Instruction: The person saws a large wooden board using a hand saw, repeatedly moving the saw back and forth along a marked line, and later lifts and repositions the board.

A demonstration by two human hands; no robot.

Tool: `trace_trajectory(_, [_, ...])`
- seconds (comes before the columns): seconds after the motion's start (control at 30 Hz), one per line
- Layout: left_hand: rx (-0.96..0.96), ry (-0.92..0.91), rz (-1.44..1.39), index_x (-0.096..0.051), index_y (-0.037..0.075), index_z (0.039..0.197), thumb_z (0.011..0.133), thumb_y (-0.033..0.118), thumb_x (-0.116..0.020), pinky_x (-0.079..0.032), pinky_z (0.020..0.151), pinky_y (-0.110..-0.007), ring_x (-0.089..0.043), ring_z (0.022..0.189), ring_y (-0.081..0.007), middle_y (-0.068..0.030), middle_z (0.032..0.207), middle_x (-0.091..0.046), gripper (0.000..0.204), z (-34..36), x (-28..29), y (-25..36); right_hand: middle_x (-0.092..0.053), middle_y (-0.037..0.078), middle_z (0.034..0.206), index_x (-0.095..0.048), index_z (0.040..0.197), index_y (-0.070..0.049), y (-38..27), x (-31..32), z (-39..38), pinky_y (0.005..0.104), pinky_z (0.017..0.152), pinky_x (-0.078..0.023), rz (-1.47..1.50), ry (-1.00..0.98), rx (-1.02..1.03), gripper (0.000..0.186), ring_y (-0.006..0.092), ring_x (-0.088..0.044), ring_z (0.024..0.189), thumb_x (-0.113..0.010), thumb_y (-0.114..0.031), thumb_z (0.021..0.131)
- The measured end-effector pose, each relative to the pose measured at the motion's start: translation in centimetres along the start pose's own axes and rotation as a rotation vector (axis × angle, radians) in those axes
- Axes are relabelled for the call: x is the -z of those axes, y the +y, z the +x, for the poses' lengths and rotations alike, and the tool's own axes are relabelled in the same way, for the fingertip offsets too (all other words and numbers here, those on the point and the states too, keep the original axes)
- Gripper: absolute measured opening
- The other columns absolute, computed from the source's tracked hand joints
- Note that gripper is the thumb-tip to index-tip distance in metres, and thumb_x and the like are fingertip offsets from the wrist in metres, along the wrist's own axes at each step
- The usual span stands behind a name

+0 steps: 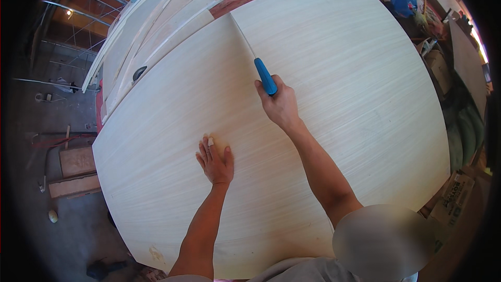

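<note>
A large sheet of pale wood-grain plywood (365, 104) fills the middle of the view. In my right hand (282, 105) is a hand saw (265, 75) with a blue handle, my fingers wrapped round the grip. Its thin blade, seen nearly edge-on, points away toward the sheet's far edge. Whether its teeth are in the wood cannot be told. My left hand (215, 164) lies flat on the sheet, to the left of and nearer than the saw, its fingers spread. A pale wrap covers part of one finger.
More boards and frame pieces (162, 28) lie beyond the far left edge, with a dark oval object (139, 73) on them. Wooden blocks (78, 163) sit on the left floor. A blue container (404, 1) and a cardboard box (453, 198) stand along the right.
</note>
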State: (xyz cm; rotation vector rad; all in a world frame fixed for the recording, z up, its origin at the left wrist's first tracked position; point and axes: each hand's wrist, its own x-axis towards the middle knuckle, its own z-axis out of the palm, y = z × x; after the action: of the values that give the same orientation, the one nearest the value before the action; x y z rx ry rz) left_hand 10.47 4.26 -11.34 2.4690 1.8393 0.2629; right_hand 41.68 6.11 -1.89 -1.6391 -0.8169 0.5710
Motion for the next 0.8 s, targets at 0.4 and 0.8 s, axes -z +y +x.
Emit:
trace_trajectory(0.4, [-0.007, 0.015, -0.005, -0.038, 0.006, 0.167, 0.111, 0.048, -0.058, -0.015, 0.133, -0.067, -0.025, 0.167, -0.0418, -0.0151, 0.18, -0.033, 0.074, -0.02, 0.1, 0.25, -0.062, 0.02, 0.062, -0.063, 0.091, 0.0, -0.55, -0.5, 0.25, 0.0468, 0.055, -0.049, 0.02, -0.001, -0.007, 0.035, 0.0363, -0.062, 0.055, -0.074, -0.029, 0.106])
trace_trajectory(0.8, [0.012, -0.03, -0.029, -0.039, 0.006, 0.167, 0.111, 0.05, -0.056, -0.012, 0.135, -0.066, -0.024, 0.168, -0.0426, -0.015, 0.181, -0.032, 0.074, -0.04, 0.84, 0.67, -0.063, 0.024, 0.062, -0.063, 0.092, 0.0, -0.66, -0.48, -0.33, 0.0506, 0.055, -0.05, -0.033, 0.015, 0.021, 0.033, 0.046, -0.066, 0.058, -0.074, -0.028, 0.105])
